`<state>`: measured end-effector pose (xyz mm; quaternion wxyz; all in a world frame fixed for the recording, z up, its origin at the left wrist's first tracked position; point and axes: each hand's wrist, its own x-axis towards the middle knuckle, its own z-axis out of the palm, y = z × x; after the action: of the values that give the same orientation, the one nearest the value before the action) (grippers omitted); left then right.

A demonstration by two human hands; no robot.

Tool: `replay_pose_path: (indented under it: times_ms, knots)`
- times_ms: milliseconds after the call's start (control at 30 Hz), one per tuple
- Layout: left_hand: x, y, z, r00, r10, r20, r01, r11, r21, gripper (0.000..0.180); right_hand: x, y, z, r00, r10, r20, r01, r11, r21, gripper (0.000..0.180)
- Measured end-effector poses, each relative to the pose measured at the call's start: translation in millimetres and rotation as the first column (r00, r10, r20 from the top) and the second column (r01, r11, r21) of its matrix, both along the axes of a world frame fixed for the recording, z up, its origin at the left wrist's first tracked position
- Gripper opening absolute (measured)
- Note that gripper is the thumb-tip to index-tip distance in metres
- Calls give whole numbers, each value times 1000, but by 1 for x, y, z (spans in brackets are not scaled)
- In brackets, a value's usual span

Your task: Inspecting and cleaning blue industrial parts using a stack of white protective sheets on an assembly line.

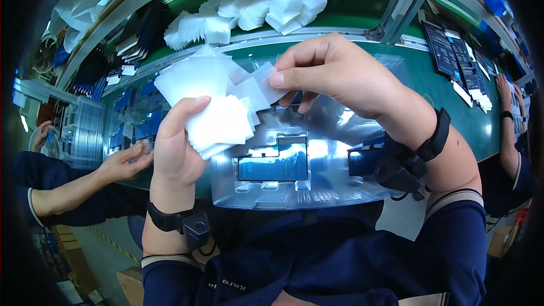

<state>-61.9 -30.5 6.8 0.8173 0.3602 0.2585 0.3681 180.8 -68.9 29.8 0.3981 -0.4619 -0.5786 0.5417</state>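
Note:
My left hand (180, 144) grips a fanned stack of thin white translucent sheets (218, 124), its thumb pressed on top. To its right, my right hand (340, 73) pinches the edge of a translucent sheet (263, 82) between thumb and fingers. That sheet still overlaps others fanned out from the stack. Beneath both hands lies a clear plastic tray (272, 199) with moulded pockets. A shiny dark flat part (277, 164) with a stepped upper edge sits in one pocket, and a second dark part (362, 161) shows near my right forearm.
Piles of white sheets (249, 14) lie on the green shelf behind. At left, a co-worker's hand (127, 161) is near more trays with blue parts and a stack of clear trays (85, 130). Dark panels (442, 51) lie right of a metal post (399, 11); another co-worker's hand (503, 90) is beyond.

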Motion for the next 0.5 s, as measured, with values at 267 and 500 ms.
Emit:
replay_pose_path:
  times_ms: [267,500]
  knots:
    - [-38,-21,23,885,219,-410,-91,946,311,44,7,-18,-4,973,-110,204,119,992,-30,18]
    - [-36,-40,39,581,-140,-802,753,467,464,29,9,-18,-18,777,-80,624,-16,989,147,17]
